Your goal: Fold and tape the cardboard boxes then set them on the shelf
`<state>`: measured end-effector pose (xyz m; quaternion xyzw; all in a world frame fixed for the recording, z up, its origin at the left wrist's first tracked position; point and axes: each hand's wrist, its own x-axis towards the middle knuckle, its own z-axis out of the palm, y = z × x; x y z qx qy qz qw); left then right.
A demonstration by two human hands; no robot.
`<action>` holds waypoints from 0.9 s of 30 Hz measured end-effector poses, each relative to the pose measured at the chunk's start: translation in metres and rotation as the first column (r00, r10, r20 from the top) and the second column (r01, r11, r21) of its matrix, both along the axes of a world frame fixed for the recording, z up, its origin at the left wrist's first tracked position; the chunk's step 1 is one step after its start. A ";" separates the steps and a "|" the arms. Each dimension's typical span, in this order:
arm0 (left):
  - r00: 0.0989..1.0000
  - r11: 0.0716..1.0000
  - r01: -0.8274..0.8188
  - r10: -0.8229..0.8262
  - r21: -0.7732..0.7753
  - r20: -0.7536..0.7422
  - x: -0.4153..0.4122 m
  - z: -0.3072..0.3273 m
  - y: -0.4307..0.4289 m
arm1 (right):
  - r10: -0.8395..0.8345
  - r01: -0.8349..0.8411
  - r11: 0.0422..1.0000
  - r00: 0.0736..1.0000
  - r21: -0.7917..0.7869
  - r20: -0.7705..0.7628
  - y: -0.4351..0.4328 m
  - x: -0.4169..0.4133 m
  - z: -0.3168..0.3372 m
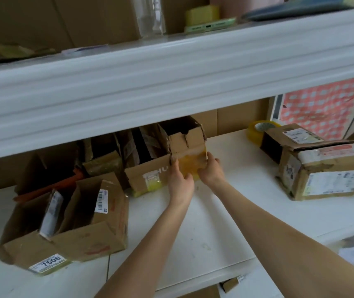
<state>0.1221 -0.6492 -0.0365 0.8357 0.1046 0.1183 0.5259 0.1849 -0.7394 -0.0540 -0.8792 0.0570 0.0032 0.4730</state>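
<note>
A small open cardboard box (185,143) with yellowish tape across its near face stands on the white shelf (225,211), under the upper shelf board. My left hand (180,179) grips the box's lower left corner. My right hand (211,171) holds its lower right corner, fingers curled on the taped face. A roll of yellowish packing tape (257,131) sits on the shelf at the back right, apart from both hands.
Several open cardboard boxes stand to the left, one labelled 7506 (51,239), another (148,175) touching the held box. A taped box (326,171) lies at the right. The thick white upper shelf board (171,82) overhangs, with a phone (210,25) on it.
</note>
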 end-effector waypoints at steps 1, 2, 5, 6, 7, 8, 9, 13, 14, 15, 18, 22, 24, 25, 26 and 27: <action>1.000 1.000 -0.002 0.001 0.017 0.025 -0.002 -0.002 -0.002 | -0.017 0.017 1.000 1.000 -0.012 0.007 -0.006 -0.004 0.000; 0.999 0.999 -0.004 0.002 0.036 0.050 -0.002 -0.003 -0.005 | -0.047 0.047 0.999 0.998 -0.015 0.029 -0.013 -0.010 0.001; 0.996 0.997 0.035 -0.040 0.067 0.075 0.002 -0.004 -0.028 | -0.144 0.148 0.989 0.976 -0.011 0.163 -0.043 -0.030 0.006; 0.995 0.994 0.067 -0.073 0.080 0.073 0.004 -0.003 -0.039 | -0.171 0.179 0.984 0.963 -0.017 0.209 -0.056 -0.037 0.009; 0.991 0.989 0.107 -0.115 0.097 0.071 0.007 -0.002 -0.052 | -0.200 0.213 0.977 0.947 -0.026 0.253 -0.070 -0.045 0.012; 0.985 0.983 0.147 -0.156 0.112 0.071 0.008 -0.001 -0.066 | -0.231 0.251 0.967 0.929 -0.035 0.288 -0.085 -0.052 0.015; 0.979 0.976 0.182 -0.192 0.121 0.074 0.010 0.000 -0.080 | -0.266 0.293 0.955 0.912 -0.043 0.313 -0.101 -0.058 0.018; 0.959 0.954 0.266 -0.277 0.140 0.062 0.011 0.006 -0.141 | -0.440 0.468 0.883 0.844 -0.020 0.307 -0.169 -0.080 0.023; 0.954 0.950 0.285 -0.294 0.124 0.059 0.012 0.007 -0.148 | -0.465 0.490 0.872 0.835 -0.014 0.294 -0.178 -0.081 0.022; 0.945 0.943 0.311 -0.321 0.120 0.069 0.013 0.008 -0.159 | -0.488 0.509 0.861 0.827 -0.001 0.281 -0.189 -0.084 0.021; 0.905 0.898 0.379 -0.410 0.223 0.116 0.016 0.013 -0.195 | -0.590 0.580 0.807 0.789 0.107 0.172 -0.225 -0.085 0.016; 0.860 0.796 0.400 -0.497 0.454 0.114 0.023 0.018 -0.240 | -0.656 0.644 0.739 0.755 0.194 -0.009 -0.275 -0.083 0.002; 0.863 0.712 0.365 -0.500 0.600 0.068 0.024 0.015 -0.251 | -0.642 0.634 0.741 0.766 0.220 -0.044 -0.296 -0.080 -0.006; 0.874 0.711 0.343 -0.481 0.614 0.068 0.023 0.011 -0.252 | -0.626 0.614 0.746 0.779 0.257 -0.044 -0.303 -0.078 -0.009; 0.885 0.733 0.323 -0.458 0.598 0.083 0.021 0.008 -0.251 | -0.605 0.585 0.753 0.796 0.301 -0.033 -0.308 -0.075 -0.012; 0.891 0.755 0.307 -0.443 0.580 0.104 0.018 0.006 -0.249 | -0.584 0.556 0.762 0.811 0.333 -0.017 -0.311 -0.074 -0.015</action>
